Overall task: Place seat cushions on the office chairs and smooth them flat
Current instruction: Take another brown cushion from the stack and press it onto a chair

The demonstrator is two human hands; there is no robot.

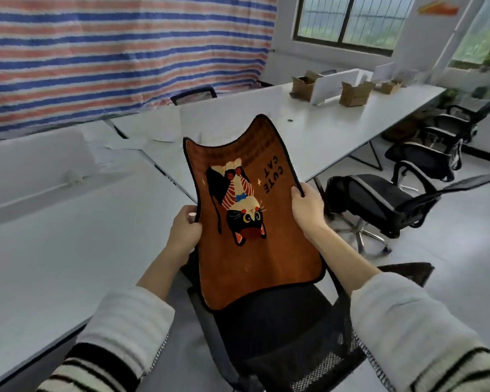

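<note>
Cushion (pixel 255 222) hangs gripped at its side edges by both hands, left (pixel 185 228) and right (pixel 307 206), above the chair (pixel 277 329), probably awaiting lowering onto its seat.

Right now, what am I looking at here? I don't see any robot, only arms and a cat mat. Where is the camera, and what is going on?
There is no robot: a person works with bare hands. The single picture comes from a wide-angle camera worn on their head, looking forward and down, so you see their own sleeved arms. The left hand and the right hand each grip a side edge of an orange seat cushion printed with a cartoon cat and the words CUTE CAT. It is held in the air above a black office chair, not yet laid flat on it. Around are long white desks; the far one carries cardboard boxes. More black chairs stand on the right.
</note>
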